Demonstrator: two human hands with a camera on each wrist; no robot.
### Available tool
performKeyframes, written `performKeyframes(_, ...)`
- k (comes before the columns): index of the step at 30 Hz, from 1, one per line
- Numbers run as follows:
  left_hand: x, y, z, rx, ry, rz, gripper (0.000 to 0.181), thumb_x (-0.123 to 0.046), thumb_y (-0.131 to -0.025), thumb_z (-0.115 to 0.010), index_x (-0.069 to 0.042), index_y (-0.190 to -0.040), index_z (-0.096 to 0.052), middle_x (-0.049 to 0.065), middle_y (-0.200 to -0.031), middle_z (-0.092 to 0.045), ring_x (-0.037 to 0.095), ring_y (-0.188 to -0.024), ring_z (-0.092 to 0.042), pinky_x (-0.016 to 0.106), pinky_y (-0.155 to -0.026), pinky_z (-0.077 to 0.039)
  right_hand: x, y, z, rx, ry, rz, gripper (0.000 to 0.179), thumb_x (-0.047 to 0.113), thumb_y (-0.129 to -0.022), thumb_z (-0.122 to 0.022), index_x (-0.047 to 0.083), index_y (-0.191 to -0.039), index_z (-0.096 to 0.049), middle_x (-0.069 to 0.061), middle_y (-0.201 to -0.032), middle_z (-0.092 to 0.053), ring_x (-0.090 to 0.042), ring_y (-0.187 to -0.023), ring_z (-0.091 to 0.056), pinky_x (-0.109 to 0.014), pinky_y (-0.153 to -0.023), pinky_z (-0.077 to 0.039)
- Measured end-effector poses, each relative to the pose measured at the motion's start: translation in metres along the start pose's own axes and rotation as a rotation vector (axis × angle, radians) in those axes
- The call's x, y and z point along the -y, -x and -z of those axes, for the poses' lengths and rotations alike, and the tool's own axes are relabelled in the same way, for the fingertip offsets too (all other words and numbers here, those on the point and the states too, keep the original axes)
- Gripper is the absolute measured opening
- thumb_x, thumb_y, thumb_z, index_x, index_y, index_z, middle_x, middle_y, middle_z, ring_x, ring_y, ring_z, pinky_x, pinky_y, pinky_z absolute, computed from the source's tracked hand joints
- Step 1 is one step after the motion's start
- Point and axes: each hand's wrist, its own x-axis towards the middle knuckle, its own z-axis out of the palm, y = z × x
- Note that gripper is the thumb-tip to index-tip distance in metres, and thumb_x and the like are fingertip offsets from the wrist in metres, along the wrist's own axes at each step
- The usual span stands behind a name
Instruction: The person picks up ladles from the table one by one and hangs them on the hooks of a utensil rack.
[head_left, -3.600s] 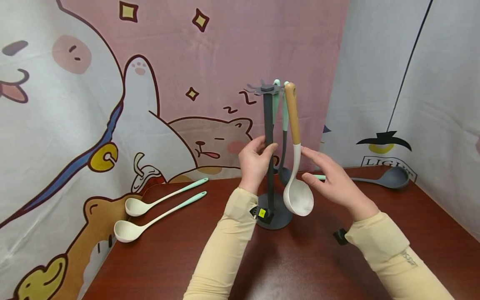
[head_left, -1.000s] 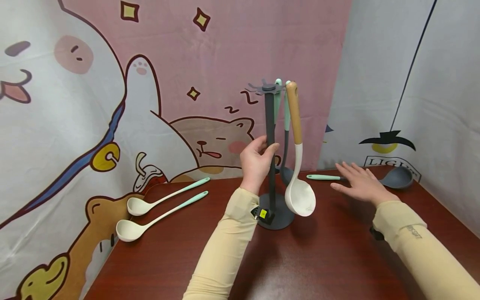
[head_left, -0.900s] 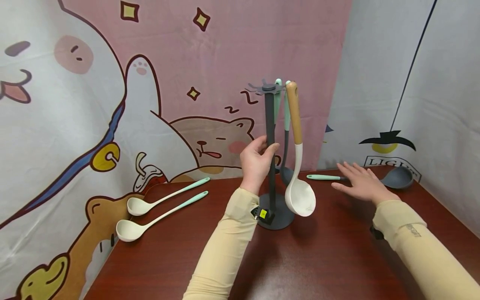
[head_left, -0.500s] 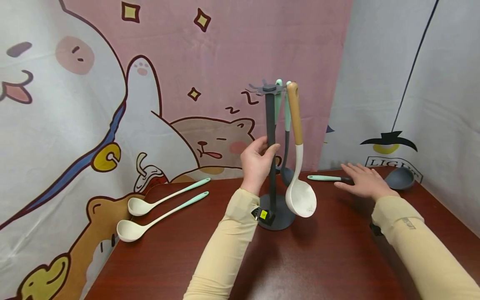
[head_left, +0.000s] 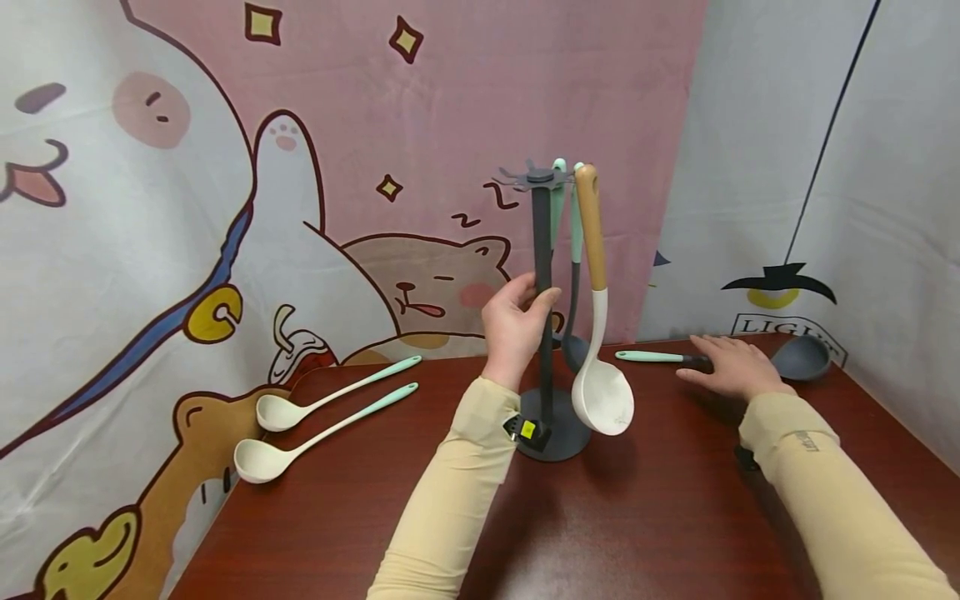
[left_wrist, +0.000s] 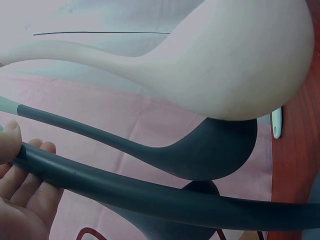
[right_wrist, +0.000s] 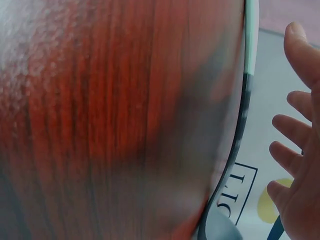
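Observation:
My left hand (head_left: pixel 513 329) grips the dark grey pole (head_left: pixel 542 242) of a utensil stand partway up, thumb and fingers around it. From the stand's top hooks hangs a white ladle (head_left: pixel 602 400) with a wooden handle. Behind it hang two mint-handled utensils; one is a dark grey ladle (head_left: pixel 574 352), and the other is mostly hidden by the pole. At the table's back right lies another dark grey ladle (head_left: pixel 802 360) with a mint handle. Right above its shaft hovers my right hand (head_left: pixel 731 367), fingers spread; the right wrist view shows a gap between hand and shaft (right_wrist: pixel 240 120).
Two cream ladles with mint handles, a rear one (head_left: pixel 279 412) and a front one (head_left: pixel 261 461), lie on the left of the reddish-brown table (head_left: pixel 615 533). A printed cloth (head_left: pixel 450 100) hangs right behind the table's back edge.
My right hand has left the hanging white ladle, moved right and come down low over the dark grey ladle on the table. My left hand keeps its grip on the pole.

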Motion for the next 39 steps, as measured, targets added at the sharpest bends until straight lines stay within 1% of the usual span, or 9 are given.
performKeyframes(5,-0.001,0.0,-0.001,0.001,0.005,0.003,0.02,-0.015,-0.089,-0.076,-0.006,-0.106,-0.073,0.005,-0.094,-0.075,0.01,-0.074,-0.071,0.025,-0.066,-0.057,-0.006,-0.001,-0.002,0.003,0.0,-0.016,0.095,0.065,-0.09,-0.056,-0.01,-0.145,-0.038,-0.038,-0.143,-0.037,-0.058,-0.13,-0.033,-0.068,-0.106,-0.024)
performKeyframes(10,-0.001,-0.001,-0.001,-0.001,0.003,0.003,0.019,-0.015,-0.089,-0.076,-0.007,-0.105,-0.073,0.004,-0.093,-0.075,0.01,-0.074,-0.07,0.025,-0.066,-0.057,-0.01,-0.002,-0.002,0.008,-0.011,-0.029,0.092,0.061,-0.09,-0.06,-0.01,-0.144,-0.039,-0.038,-0.142,-0.039,-0.058,-0.128,-0.034,-0.07,-0.103,-0.028)
performKeyframes(17,-0.001,-0.001,-0.001,0.003,-0.005,-0.004,0.019,-0.016,-0.089,-0.076,-0.006,-0.105,-0.073,0.004,-0.093,-0.075,0.01,-0.075,-0.071,0.025,-0.067,-0.057,-0.016,-0.002,-0.003,0.012,-0.026,-0.021,0.08,0.048,-0.089,-0.068,-0.01,-0.14,-0.045,-0.038,-0.137,-0.045,-0.058,-0.124,-0.039,-0.071,-0.098,-0.033)
performKeyframes(22,-0.001,0.0,-0.001,0.002,-0.005,-0.011,0.02,-0.015,-0.089,-0.076,-0.005,-0.105,-0.073,0.005,-0.093,-0.075,0.012,-0.075,-0.071,0.025,-0.067,-0.057,-0.017,-0.005,-0.001,0.019,-0.029,-0.052,0.072,0.039,-0.088,-0.072,-0.007,-0.138,-0.049,-0.037,-0.135,-0.047,-0.056,-0.123,-0.04,-0.07,-0.095,-0.036)
performKeyframes(26,0.0,0.0,-0.001,0.002,-0.004,-0.016,0.02,-0.015,-0.089,-0.076,-0.004,-0.105,-0.073,0.005,-0.093,-0.075,0.013,-0.076,-0.071,0.025,-0.067,-0.057,-0.016,-0.007,0.001,0.017,-0.031,-0.074,0.068,0.033,-0.088,-0.074,-0.006,-0.137,-0.05,-0.037,-0.135,-0.047,-0.055,-0.122,-0.041,-0.07,-0.092,-0.038)
performKeyframes(31,0.001,0.0,-0.001,-0.002,-0.007,-0.014,0.02,-0.015,-0.089,-0.076,-0.004,-0.105,-0.073,0.004,-0.092,-0.075,0.011,-0.076,-0.07,0.025,-0.067,-0.056,-0.015,-0.009,0.001,0.031,-0.038,-0.069,0.063,0.027,-0.089,-0.073,-0.007,-0.136,-0.051,-0.037,-0.134,-0.048,-0.055,-0.122,-0.042,-0.069,-0.093,-0.039)
performKeyframes(33,0.002,0.0,-0.001,-0.003,-0.002,-0.01,0.019,-0.015,-0.089,-0.076,-0.005,-0.105,-0.074,0.004,-0.092,-0.075,0.012,-0.076,-0.071,0.025,-0.067,-0.057,-0.014,-0.01,0.002,0.038,-0.042,-0.063,0.061,0.025,-0.089,-0.073,-0.007,-0.135,-0.051,-0.038,-0.133,-0.048,-0.055,-0.121,-0.043,-0.068,-0.093,-0.04)
performKeyframes(39,0.003,-0.001,-0.001,0.003,0.022,-0.014,0.018,-0.014,-0.089,-0.076,-0.005,-0.104,-0.073,0.005,-0.092,-0.075,0.023,-0.076,-0.073,0.026,-0.065,-0.057,-0.01,-0.013,0.004,0.05,-0.051,-0.069,0.058,0.022,-0.089,-0.073,-0.009,-0.134,-0.053,-0.037,-0.131,-0.05,-0.055,-0.12,-0.045,-0.067,-0.093,-0.04)
